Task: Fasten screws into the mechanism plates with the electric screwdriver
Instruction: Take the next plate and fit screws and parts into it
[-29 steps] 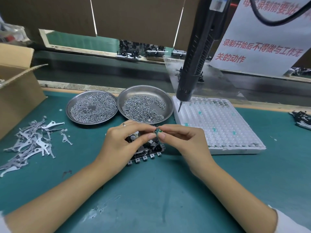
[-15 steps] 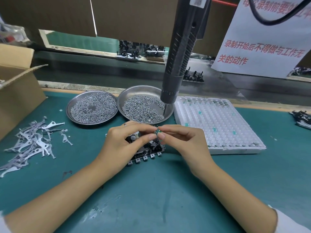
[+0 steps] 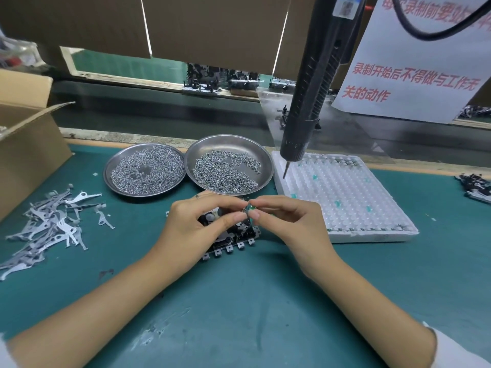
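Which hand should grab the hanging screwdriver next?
Probably the right hand. The screwdriver hangs above the bench on that side, over the white tray. The left hand lies over the mechanism and could steady it.

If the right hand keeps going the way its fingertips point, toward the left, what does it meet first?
Almost at once, the left hand: the right hand pinches a small green part right against the left fingertips; depth between them is unclear.

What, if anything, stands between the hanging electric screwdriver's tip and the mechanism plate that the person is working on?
Both hands do. The left hand and right hand meet over the mechanism plate, pinching a small green part above it. The electric screwdriver hangs apart, its tip over the white tray, held by neither hand.
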Motion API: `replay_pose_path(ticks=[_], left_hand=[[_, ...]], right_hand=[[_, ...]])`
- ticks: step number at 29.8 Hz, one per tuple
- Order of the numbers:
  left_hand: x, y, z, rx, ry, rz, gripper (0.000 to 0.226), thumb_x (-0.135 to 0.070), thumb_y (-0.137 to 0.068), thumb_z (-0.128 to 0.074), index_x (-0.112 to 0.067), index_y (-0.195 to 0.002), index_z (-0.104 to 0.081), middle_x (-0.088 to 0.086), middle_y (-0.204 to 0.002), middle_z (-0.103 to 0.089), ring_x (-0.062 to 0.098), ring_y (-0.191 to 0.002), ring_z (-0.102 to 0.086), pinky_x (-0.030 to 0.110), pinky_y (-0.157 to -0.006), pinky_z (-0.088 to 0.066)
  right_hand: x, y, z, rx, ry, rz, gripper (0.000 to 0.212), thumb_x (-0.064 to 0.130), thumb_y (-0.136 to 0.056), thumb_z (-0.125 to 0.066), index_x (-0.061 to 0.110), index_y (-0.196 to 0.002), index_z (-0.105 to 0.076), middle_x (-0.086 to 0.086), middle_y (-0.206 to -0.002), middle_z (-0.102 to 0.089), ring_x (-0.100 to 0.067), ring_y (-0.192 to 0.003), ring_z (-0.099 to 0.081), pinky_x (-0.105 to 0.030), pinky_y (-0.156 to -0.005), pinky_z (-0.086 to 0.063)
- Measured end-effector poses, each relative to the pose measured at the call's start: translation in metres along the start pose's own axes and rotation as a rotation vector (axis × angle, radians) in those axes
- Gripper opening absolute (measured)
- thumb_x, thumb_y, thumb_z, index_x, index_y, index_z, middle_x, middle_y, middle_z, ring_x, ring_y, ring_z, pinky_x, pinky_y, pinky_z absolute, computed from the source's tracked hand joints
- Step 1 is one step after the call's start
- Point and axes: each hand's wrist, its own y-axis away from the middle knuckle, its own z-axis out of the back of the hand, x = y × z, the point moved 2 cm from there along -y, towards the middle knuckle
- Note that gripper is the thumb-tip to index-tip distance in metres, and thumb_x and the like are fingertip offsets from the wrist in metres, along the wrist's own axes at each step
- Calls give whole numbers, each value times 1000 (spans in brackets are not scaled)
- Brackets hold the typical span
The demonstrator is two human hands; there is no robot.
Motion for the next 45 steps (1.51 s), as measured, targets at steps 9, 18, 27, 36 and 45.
replay_pose_path(ticks=[9, 18, 27, 36, 45], left_hand=[[-2, 0, 0, 8, -2, -23, 17, -19, -75, -71, -20, -92, -72, -6, -89, -71, 8, -87, -63, 21, -82, -47], [-3, -3, 6, 8, -90, -67, 30, -22, -73, -73, -19, -102, -67, -6, -95, -60, 1, -89, -55, 16, -85, -42], [-6, -6, 15, 67, -206, -143, 31, -30, -75, -71, -31, -105, -62, -10, -98, -65, 4, -95, -57, 49, -87, -46], [3, 16, 45, -51, -164, 64, 15, -33, -82, -64, -36, -97, -65, -14, -96, -64, -1, -92, -59, 18, -89, -42], [8, 22, 39, -137, -120, 176, 15, -29, -88, -56, -27, -95, -69, -12, -92, -67, 0, -92, -59, 10, -83, -39]], right_hand=[[-1, 2, -1, 16, 6, -52, 20, 1, -78, -73, 16, -90, -75, -4, -89, -75, -13, -81, -70, -22, -72, -55], [2, 3, -4, 100, 134, 65, 22, -4, -81, -69, 14, -92, -74, -6, -95, -71, -13, -86, -68, -19, -76, -51], [4, 0, -5, 129, 197, 185, 21, -5, -77, -73, 11, -91, -75, -9, -91, -70, -19, -80, -67, -22, -73, -52], [-12, 2, -18, 195, 674, 553, 13, 5, -75, -76, 9, -88, -78, -2, -89, -71, -22, -83, -60, -31, -76, -49], [-20, 1, -22, 265, 861, 708, 11, 13, -78, -73, 13, -88, -79, 0, -92, -72, -19, -86, -55, -42, -78, -48]])
